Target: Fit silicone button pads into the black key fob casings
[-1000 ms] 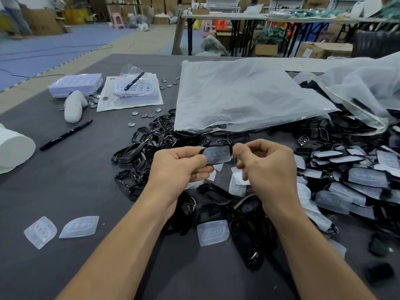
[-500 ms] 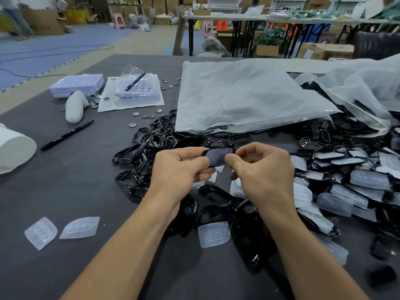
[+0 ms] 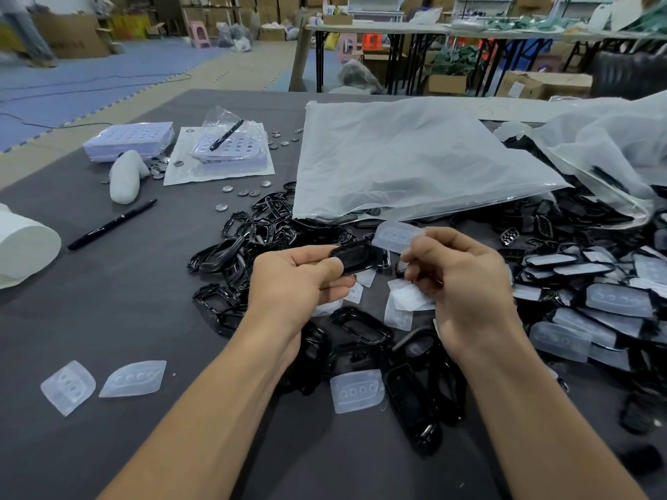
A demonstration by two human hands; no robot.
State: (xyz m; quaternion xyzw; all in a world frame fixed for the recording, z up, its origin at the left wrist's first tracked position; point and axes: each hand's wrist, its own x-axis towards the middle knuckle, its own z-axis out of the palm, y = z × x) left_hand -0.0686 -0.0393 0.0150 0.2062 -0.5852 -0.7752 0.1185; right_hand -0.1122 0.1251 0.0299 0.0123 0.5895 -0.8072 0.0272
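Presently in hand: one silicone button pad, translucent, pinched at its near edge between thumb and fingertips of the right hand. It is held in the air just beside and slightly above one black casing; whether the two touch cannot be told. The casing is gripped at its left end by the curled thumb and fingers of the left hand.

Handling, pad: judged very light, soft and floppy, probably tacky rather than slippery. Best taken by the rim with the button domes left free, then pressed home with a fingertip.

Handling, casing: judged light, rigid, glossy and somewhat slick. Best held by its edges so that the opening stays clear.

Surface: dark grey table, matte. Lying on it:
- heap of empty casings, beyond the left hand
- fitted fobs, massed at the right
- loose pads, at the near left
- spare pad, between the forearms
- black pen
- coin cells
- large plastic bag, at the far side

Room: open workshop with folding tables, cardboard cartons and blue floor mats beyond.
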